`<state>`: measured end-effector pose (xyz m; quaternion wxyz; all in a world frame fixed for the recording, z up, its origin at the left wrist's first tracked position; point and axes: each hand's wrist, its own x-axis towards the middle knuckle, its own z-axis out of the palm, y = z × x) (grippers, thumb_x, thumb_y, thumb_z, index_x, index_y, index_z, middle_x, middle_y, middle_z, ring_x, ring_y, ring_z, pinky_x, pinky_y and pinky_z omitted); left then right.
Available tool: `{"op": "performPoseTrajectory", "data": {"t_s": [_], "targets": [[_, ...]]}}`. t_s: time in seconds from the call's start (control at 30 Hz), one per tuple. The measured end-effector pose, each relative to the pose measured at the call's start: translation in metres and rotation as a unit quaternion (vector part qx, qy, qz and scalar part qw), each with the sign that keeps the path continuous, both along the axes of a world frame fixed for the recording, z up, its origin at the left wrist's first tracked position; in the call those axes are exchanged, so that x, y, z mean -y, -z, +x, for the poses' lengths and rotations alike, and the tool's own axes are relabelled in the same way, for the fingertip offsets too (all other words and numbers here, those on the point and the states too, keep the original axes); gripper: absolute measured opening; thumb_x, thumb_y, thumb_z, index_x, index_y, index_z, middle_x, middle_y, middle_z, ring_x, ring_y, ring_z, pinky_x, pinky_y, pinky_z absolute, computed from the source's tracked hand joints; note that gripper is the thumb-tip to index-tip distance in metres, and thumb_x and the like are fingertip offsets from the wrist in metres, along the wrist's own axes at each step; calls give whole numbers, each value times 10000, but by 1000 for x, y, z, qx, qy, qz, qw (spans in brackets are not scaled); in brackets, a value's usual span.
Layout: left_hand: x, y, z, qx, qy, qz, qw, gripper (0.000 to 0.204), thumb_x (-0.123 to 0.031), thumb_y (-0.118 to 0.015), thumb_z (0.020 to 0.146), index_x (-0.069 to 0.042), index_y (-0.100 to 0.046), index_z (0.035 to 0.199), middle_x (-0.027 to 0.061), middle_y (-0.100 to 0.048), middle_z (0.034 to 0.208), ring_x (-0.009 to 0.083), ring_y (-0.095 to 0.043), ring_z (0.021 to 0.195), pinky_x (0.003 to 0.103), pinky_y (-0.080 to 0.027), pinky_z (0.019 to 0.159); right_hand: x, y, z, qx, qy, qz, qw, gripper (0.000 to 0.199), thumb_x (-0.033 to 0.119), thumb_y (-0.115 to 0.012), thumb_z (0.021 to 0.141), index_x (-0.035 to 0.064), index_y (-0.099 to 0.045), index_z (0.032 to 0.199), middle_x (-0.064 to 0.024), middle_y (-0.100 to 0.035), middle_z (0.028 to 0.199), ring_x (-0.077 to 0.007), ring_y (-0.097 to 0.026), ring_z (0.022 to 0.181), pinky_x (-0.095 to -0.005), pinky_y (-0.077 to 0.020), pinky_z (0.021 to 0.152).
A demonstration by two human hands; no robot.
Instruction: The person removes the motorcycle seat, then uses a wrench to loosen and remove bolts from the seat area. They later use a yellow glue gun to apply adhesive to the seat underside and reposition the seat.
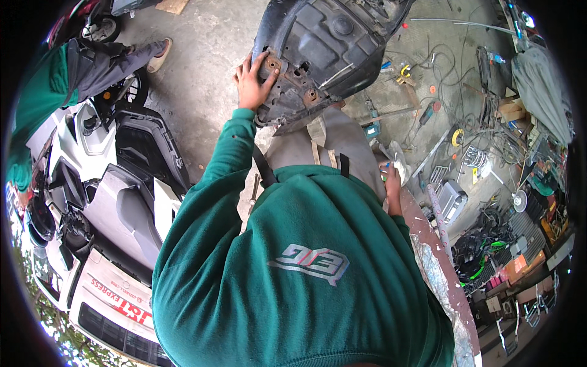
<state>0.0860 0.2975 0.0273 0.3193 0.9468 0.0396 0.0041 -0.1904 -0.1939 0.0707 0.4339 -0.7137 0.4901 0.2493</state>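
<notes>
An upturned motorcycle seat (324, 40) lies at the top across my knees, its black ribbed underside facing up. Rusty metal plates and bolt holes show at its near end. My left hand (254, 82) grips that end at the left edge, with the thumb and forefinger over a rusted bracket. Down by my right thigh, my right hand (391, 180) is closed around something small with a hint of blue. What it holds is too small to name. A crumpled whitish plastic bag (398, 160) sits just past its fingers.
A white scooter (92, 137) stands at left, with another person's leg (119, 64) beyond it. On the right floor lie cables, an angle grinder (428, 115), a yellow tape roll (456, 136) and a silver case (451, 202). A chipped ledge (437, 257) runs along my right side.
</notes>
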Motion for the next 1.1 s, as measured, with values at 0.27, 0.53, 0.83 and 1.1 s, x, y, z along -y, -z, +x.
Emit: {"op": "performPoseTrajectory", "data": {"t_s": [0.27, 0.53, 0.83, 1.1], "targets": [[0, -1, -1, -9, -2, -8, 1000, 618, -494, -749, 880, -296, -580, 1440, 155, -489, 1503, 380, -452, 1338, 525, -275, 1147, -2, -7, 29, 33, 11, 20, 999, 548, 467, -441, 1078, -29, -624, 1220, -151, -729, 1106, -240, -715, 940, -378, -586, 663], [1, -9, 2, -38, 1, -5, 999, 638, -500, -745, 869, -309, -558, 1449, 156, -459, 1526, 391, -439, 1350, 545, -271, 1147, -2, -9, 49, 35, -3, 23, 999, 539, 477, -425, 1080, -1, -627, 1224, -132, -735, 1149, -233, -721, 960, -338, -564, 674], [8, -16, 4, -33, -16, 12, 999, 710, -588, -724, 870, -333, -525, 1502, 185, -483, 1495, 384, -445, 1344, 542, -264, 1151, 3, -6, 40, 19, -4, 17, 1000, 581, 501, -461, 1063, -34, -632, 1212, -168, -723, 1156, -274, -711, 1001, -399, -606, 672], [5, -12, 3, -30, -14, 10, 999, 697, -596, -732, 857, -340, -546, 1478, 186, -480, 1495, 404, -454, 1335, 546, -291, 1135, -6, -18, 53, 72, 16, 28, 997, 523, 462, -464, 1071, -22, -614, 1201, -150, -728, 1138, -228, -709, 985, -344, -579, 662]]}}
